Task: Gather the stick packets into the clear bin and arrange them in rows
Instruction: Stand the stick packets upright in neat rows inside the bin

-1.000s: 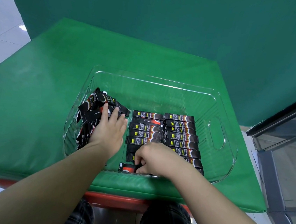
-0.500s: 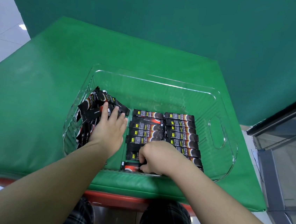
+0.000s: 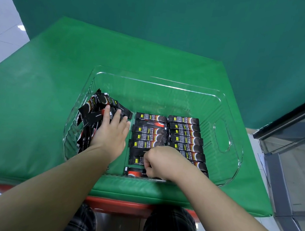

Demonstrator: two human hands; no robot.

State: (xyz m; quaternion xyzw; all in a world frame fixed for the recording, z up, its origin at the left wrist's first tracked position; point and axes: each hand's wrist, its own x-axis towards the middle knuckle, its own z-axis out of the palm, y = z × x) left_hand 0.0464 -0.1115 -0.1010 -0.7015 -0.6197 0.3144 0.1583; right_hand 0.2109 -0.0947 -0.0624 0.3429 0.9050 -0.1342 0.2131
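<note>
Left hand (image 3: 110,137) lies flat with its fingers straight and slightly spread, pressing down on a loose heap of black stick packets (image 3: 96,109) piled against the left wall of the clear plastic bin (image 3: 221,135). Right hand (image 3: 163,161) is curled into a fist at the near edge of the bin, its fingertips pinching a black and red stick packet (image 3: 134,171) that lies flat just behind the near wall, at the front end of the left row. Two neat rows of black stick packets sit side by side on the bin's floor: the left row (image 3: 148,137) just right of the left hand, the right row (image 3: 185,135) touching it and partly hidden under the right wrist. The bin stands on a bench with a green padded cover (image 3: 36,103), near its front edge. Dark checked trousers (image 3: 169,230) show below the bench.
</note>
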